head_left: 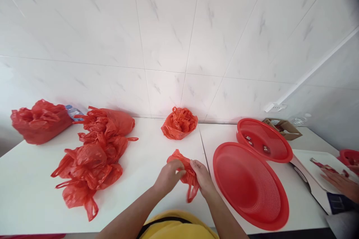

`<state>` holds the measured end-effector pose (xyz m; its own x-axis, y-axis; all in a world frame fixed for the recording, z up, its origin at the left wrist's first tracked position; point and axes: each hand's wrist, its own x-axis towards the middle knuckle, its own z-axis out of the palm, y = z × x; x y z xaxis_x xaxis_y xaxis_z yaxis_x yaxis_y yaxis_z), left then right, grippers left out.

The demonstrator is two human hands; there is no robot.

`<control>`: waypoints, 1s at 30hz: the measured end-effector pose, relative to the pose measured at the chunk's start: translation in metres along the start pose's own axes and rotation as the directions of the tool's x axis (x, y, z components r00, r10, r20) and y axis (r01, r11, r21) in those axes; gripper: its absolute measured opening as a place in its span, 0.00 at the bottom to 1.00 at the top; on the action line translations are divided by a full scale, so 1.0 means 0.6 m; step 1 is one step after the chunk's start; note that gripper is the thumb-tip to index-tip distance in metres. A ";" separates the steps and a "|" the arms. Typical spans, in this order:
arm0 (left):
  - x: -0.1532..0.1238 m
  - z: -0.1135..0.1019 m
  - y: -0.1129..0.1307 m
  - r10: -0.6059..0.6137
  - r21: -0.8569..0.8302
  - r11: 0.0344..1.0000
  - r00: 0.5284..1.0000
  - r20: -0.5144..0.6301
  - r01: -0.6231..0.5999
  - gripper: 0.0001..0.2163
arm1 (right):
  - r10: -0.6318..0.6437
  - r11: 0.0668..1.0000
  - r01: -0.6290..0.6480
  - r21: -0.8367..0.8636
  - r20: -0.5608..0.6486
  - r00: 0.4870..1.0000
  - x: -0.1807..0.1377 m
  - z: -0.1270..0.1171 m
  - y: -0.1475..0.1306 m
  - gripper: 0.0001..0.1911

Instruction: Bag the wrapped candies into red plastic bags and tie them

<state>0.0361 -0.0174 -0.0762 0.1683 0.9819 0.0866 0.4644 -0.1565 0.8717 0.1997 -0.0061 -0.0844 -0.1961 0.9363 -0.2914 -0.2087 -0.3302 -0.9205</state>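
A red plastic bag [191, 177] is gripped between my two hands, just above the white table [146, 179]. My left hand [171, 177] has its fingers curled on the bag's left side, partly hiding it. My right hand [202, 175] pinches the bag's right side, and a handle loop dangles below. Whatever the bag contains does not show. Straight ahead by the wall stands another red plastic bag [179, 124], its top crumpled open with more red plastic inside. To the left lies a heap of knotted red bags [89, 160].
Far left are a bulky red bag [40, 123] and a water bottle [73, 112]. On the right, a red basket [246, 186] stands before another red basket [276, 143] with a few small packets. Beyond sit a cardboard box [291, 134] and a white scale tray [305, 157], where a co-worker's hand [340, 183] reaches.
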 end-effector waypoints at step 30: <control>0.056 -0.056 -0.007 -0.313 -0.369 0.898 0.938 -0.151 0.240 0.04 | -0.048 0.787 -0.146 -0.599 -0.296 0.954 0.002 -0.089 0.002 0.16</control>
<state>0.0104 0.0198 -0.0609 -0.1192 0.9857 -0.1188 0.1370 0.1348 0.9813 0.2506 0.0010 -0.1000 0.1065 0.9444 -0.3111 0.4383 -0.3254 -0.8379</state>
